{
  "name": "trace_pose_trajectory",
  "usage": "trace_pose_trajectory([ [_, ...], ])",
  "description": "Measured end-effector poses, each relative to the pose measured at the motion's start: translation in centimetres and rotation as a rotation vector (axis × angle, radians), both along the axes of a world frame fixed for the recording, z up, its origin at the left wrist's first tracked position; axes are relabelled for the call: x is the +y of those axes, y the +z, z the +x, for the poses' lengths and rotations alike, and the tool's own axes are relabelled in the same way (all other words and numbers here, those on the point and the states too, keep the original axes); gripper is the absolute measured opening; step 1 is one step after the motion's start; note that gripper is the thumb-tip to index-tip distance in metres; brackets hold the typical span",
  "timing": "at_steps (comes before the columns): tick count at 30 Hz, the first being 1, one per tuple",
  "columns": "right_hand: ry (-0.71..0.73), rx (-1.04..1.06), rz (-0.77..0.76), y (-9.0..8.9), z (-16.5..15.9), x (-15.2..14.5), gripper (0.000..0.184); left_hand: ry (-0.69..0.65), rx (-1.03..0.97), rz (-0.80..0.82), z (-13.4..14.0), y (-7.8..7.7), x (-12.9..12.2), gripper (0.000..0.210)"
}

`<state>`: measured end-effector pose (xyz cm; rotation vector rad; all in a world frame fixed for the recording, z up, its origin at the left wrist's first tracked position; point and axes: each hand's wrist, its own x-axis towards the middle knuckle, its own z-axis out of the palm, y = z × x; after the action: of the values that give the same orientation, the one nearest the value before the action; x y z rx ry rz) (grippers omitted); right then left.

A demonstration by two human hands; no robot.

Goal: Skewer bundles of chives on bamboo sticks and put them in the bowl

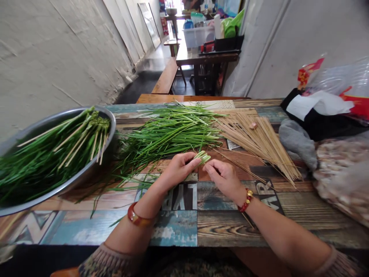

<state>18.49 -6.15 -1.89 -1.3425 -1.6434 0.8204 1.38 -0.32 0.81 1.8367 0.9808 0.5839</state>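
My left hand point(184, 166) is closed around a small bunch of garlic chives point(203, 157), with the pale cut ends pointing right. My right hand point(223, 175) pinches a bamboo skewer point(248, 221) close to those ends; its tail shows below my wrist, and my fingers hide its tip. Whether the tip is inside the stalks I cannot tell. Beyond my hands lies a loose pile of chives point(175, 130). A fan of bamboo skewers point(271, 148) spreads to the right of it.
At the left, a metal basin point(113, 119) holds skewered chive bundles point(83, 138). A bag of pale pieces point(340, 173), a grey crumpled bag point(298, 142) and plastic packaging point(337, 84) sit at the right. Behind are a bench point(165, 77) and another table point(207, 57) with a plastic bin point(198, 36).
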Motion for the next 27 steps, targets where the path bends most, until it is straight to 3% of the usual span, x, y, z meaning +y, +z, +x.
trace_pose_trajectory([
  [12,-0.047,-0.029,0.070,-0.2,-0.6,-0.3,0.025,-0.032,-0.022,-0.068,0.5,-0.4,-0.5,0.042],
  [16,-0.019,0.044,-0.051,-0.6,-0.6,-0.2,0.026,-0.024,0.009,-0.017,0.5,-0.2,-0.6,0.040],
  [20,0.027,0.288,-0.226,-1.1,-0.6,0.0,0.025,-0.021,0.063,0.053,0.2,0.0,-0.5,0.038],
  [23,0.010,0.421,-0.252,-1.5,-0.8,0.2,0.032,-0.074,0.083,0.102,-0.1,0.1,-0.5,0.029],
  [27,0.005,0.446,-0.241,-1.8,-1.0,0.7,0.032,-0.117,0.132,0.201,-0.5,0.2,-0.3,0.028],
])
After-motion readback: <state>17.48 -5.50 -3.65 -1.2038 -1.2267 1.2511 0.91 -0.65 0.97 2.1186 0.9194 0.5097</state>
